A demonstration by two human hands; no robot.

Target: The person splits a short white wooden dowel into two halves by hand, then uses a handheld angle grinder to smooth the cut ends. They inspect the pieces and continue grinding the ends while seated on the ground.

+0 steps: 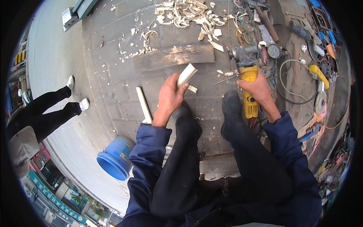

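Note:
My left hand (170, 97) is closed around a short, pale piece of wood (187, 73), whose squared end sticks out past the thumb. A yellow angle grinder (248, 76) is gripped in my right hand (260, 87), its metal gear head pointing away from me. The grinder's disc shows only as a thin edge, so I cannot tell whether it spins. Beyond both hands a worn, dark wooden block (174, 57) lies crosswise on the ground. Another pale wooden strip (144, 104) rests on the ground left of my left forearm.
Pale shavings and offcuts (177, 14) are heaped beyond the block. Tools, cables and a round gauge (274, 51) clutter the right side. A blue bucket (118, 153) lies tipped at my left. Farther left, a person in dark trousers (53, 101) stands on the pavement.

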